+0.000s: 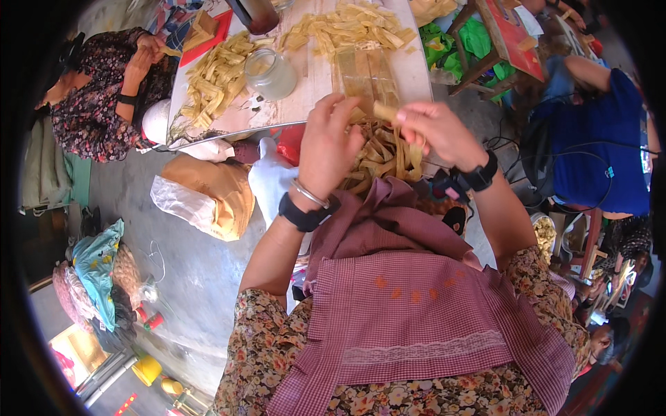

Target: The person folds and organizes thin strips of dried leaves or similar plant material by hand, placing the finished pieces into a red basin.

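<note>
Between the thumb and fingers of my right hand (439, 127) is a flat, folded tan strip (385, 111), perhaps dried plant material. Its end points toward my left hand (330, 135). My left fingers are curled and partly blurred; a tan patch shows at their tips, and whether they grip it cannot be told. Below both hands, a heap of similar brownish strips (377, 153) lies over my lap, against my checked apron (411, 312). Just beyond my hands, a glossy clear sheet or block (367, 73) rests on the table (312, 99).
Yellowish strip piles (216, 78) surround a glass jar (270, 75); a dark container (255, 15) stands behind. A person (109, 93) sits at the left, another in blue (598, 140) at the right. A brown paper sack (208, 195) is on the floor. Black cables (583, 148) run at right.
</note>
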`<state>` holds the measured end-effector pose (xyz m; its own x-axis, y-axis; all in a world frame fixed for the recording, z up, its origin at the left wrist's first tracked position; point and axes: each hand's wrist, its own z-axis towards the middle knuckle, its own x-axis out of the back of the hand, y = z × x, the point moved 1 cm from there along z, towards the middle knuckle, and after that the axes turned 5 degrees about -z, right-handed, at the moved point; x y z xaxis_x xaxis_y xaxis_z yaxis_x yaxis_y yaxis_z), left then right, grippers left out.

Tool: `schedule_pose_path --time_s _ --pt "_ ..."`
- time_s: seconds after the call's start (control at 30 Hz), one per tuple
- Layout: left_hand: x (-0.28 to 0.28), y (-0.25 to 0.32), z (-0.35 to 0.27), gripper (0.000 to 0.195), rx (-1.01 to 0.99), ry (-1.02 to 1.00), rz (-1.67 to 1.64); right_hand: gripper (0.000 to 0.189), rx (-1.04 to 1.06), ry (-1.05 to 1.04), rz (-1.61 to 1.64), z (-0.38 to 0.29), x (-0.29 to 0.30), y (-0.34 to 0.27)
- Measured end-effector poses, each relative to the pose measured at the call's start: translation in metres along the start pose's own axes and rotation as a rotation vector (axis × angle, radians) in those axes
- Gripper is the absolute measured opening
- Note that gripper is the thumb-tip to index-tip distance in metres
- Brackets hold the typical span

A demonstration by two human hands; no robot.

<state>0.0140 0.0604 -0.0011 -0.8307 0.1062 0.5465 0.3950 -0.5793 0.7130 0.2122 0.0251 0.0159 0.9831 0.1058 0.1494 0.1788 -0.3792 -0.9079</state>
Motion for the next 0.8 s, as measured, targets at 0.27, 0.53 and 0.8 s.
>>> schedule_pose_path --time_s 0.27,0.53,0.8 --pt "0.03 0.022 -0.013 0.031 -0.254 -0.004 0.131 0.021 0.018 -0.455 -0.147 -0.052 -0.007 0.003" --pt "0.028 0.079 -0.061 0.015 0.152 -0.449 -0.684 0.02 0.379 -0.595 0.533 -0.104 -0.018 -0.056" --pt "0.018 0.037 -0.062 0.02 0.759 -0.356 -1.323 0.017 0.176 -0.198 -0.022 -0.064 -0.044 0.025"
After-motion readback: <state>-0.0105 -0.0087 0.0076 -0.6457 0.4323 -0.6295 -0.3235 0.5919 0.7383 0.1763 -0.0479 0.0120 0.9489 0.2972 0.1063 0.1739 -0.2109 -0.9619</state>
